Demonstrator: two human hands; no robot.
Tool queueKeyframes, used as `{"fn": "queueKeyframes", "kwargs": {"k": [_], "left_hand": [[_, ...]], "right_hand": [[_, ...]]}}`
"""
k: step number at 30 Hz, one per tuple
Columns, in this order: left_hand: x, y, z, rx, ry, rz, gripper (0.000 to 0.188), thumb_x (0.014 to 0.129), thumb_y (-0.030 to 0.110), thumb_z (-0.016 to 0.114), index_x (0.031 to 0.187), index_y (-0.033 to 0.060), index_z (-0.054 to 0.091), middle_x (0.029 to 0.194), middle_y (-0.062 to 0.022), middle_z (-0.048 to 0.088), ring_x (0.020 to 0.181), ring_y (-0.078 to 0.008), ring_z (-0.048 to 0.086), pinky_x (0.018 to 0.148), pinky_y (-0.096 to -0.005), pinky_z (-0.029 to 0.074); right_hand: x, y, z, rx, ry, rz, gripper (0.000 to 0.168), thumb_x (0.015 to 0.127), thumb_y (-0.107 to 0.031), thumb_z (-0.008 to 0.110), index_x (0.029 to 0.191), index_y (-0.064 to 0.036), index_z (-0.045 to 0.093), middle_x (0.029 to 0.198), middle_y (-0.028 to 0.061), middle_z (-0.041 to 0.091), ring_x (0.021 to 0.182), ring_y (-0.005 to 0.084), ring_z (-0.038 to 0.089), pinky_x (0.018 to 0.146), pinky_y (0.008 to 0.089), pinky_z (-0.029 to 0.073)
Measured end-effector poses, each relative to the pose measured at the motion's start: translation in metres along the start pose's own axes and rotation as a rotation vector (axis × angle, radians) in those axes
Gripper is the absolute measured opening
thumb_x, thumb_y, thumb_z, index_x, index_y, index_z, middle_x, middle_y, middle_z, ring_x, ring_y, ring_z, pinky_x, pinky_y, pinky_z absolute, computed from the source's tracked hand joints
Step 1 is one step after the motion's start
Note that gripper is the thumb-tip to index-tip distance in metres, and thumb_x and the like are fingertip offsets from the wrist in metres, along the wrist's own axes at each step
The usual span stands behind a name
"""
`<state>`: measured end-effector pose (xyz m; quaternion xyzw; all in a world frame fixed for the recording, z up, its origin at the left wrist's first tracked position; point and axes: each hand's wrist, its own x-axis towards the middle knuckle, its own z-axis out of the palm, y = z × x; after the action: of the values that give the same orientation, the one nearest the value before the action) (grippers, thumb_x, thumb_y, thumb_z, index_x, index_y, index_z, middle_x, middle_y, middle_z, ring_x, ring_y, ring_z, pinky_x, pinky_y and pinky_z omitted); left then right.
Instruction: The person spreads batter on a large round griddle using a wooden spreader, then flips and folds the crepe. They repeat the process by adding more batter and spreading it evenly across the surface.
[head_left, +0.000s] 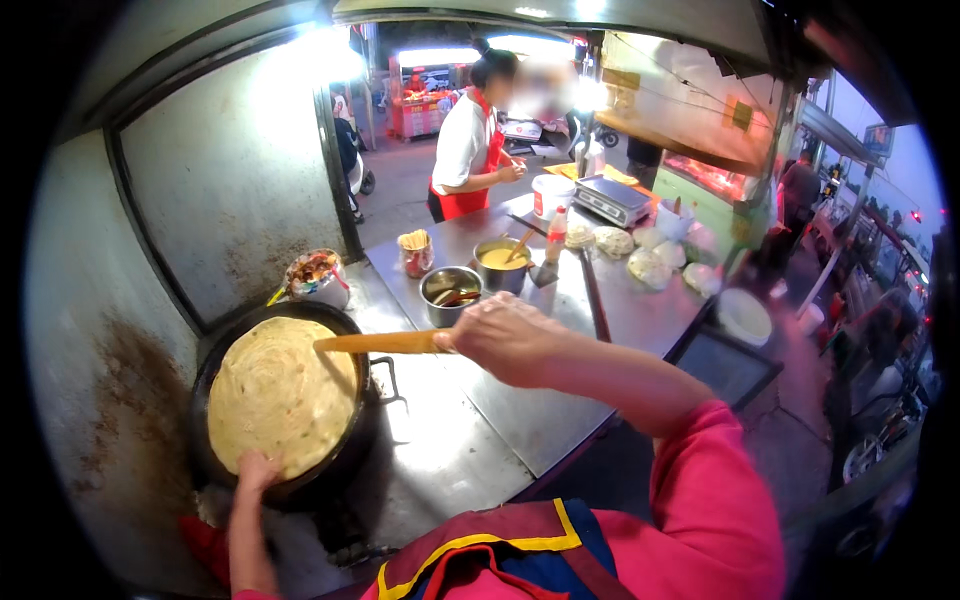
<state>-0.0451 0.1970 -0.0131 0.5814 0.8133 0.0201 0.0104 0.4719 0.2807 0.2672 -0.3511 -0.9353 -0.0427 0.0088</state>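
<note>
A large round flatbread lies in a deep black pan at the left. At its near edge is my left hand, touching the dough; whether its fingers grip the edge is hidden. My right hand holds a flat wooden stick that reaches left, its tip over the flatbread's right part. Beyond my right hand stand a steel pot with dark utensils in it and another pot of yellow liquid with a brush or stick handle leaning in it.
A metal worktop bears a cup of skewers, a bottle, a white bucket, a scale and bagged dough pieces. A dark rod lies there. Across it stands a person in a red apron. A metal wall borders the pan.
</note>
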Motion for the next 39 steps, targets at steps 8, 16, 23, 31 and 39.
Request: {"fn": "queueKeyframes", "kwargs": {"k": [8,16,23,31,39], "left_hand": [[-0.043,0.175,-0.043,-0.368,0.675,0.258,0.029,0.084,0.030,0.069,0.092,0.0017,0.069,0.089,-0.0191,0.064,0.091,-0.0371,0.058,0.085,-0.0442,0.044],[-0.173,0.228,-0.039,-0.803,0.768,0.001,0.051,0.083,0.013,0.077,0.059,0.0051,0.033,0.054,-0.0030,0.028,0.051,-0.0136,0.024,0.046,-0.0343,0.024],[-0.192,0.221,0.033,-0.885,0.710,-0.041,0.058,0.087,0.013,0.074,0.056,0.0073,0.025,0.054,0.0010,0.022,0.054,-0.0071,0.021,0.045,-0.0322,0.018],[-0.241,0.250,0.045,-0.938,0.610,-0.172,0.056,0.089,0.017,0.071,0.058,0.0053,0.027,0.053,-0.0026,0.025,0.053,-0.0098,0.024,0.046,-0.0342,0.021],[-0.280,0.272,-0.009,-1.047,0.565,-0.351,0.033,0.086,0.016,0.073,0.071,0.0051,0.046,0.052,-0.0073,0.040,0.049,-0.0133,0.040,0.048,-0.0331,0.033]], "right_hand": [[0.067,0.005,0.213,0.281,0.123,0.055,0.052,0.089,-0.019,0.061,0.139,-0.030,0.049,0.079,0.0158,0.064,0.070,0.0339,0.065,0.062,0.0467,0.050],[0.001,-0.056,0.275,0.274,0.156,0.120,0.062,0.093,-0.004,0.045,0.149,-0.028,0.034,0.077,0.0173,0.059,0.062,0.0328,0.063,0.055,0.0427,0.052],[0.005,-0.053,0.253,0.271,0.091,0.105,0.063,0.093,-0.004,0.044,0.151,-0.025,0.030,0.083,0.0179,0.060,0.063,0.0323,0.063,0.056,0.0420,0.052],[0.011,-0.049,0.265,0.253,0.015,0.062,0.059,0.096,-0.006,0.039,0.153,-0.018,0.026,0.088,0.0197,0.061,0.070,0.0328,0.065,0.061,0.0424,0.053],[0.014,-0.055,0.277,0.334,0.086,0.108,0.059,0.095,-0.007,0.041,0.151,-0.021,0.029,0.083,0.0166,0.063,0.070,0.0323,0.065,0.061,0.0422,0.054]]}}
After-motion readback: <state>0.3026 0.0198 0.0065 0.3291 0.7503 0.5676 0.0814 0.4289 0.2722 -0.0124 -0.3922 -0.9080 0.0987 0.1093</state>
